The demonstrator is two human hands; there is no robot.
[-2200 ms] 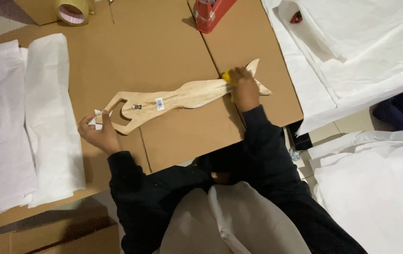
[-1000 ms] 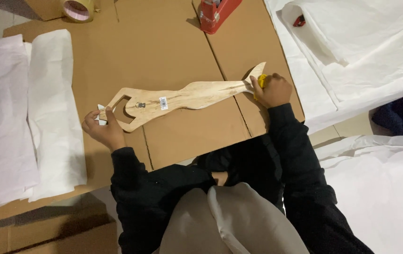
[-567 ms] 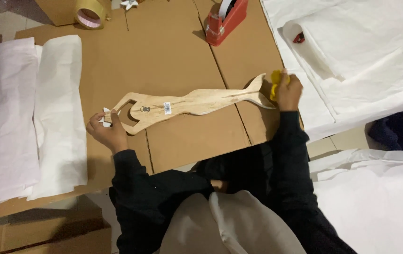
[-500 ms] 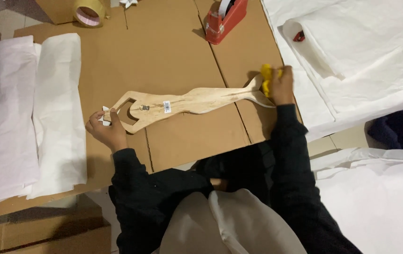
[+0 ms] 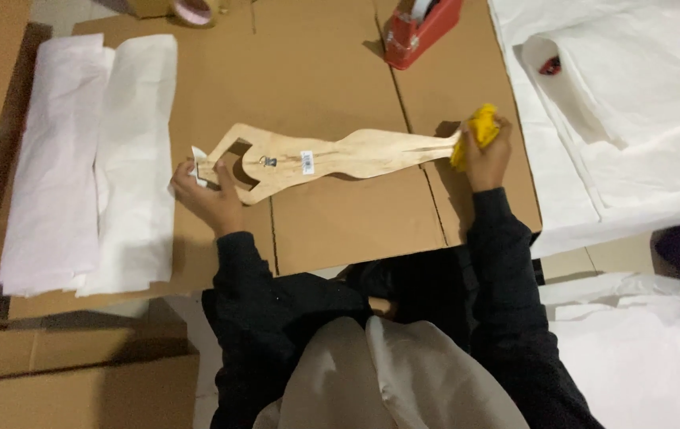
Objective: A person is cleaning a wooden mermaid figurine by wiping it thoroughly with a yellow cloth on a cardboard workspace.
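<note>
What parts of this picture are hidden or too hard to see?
Head view only:
- The far tip of the wooden figure is hidden by the right hand and its yellow cloth.
- The small label on the wood is too small to make out.
- The red tape dispenser and the tape roll are cut off by the top edge.
- The left hand covers the wood's other end.

wooden cutout (image 5: 332,155) | pale, flat on cardboard | yellow cloth (image 5: 477,131) | crumpled at its right end
</note>
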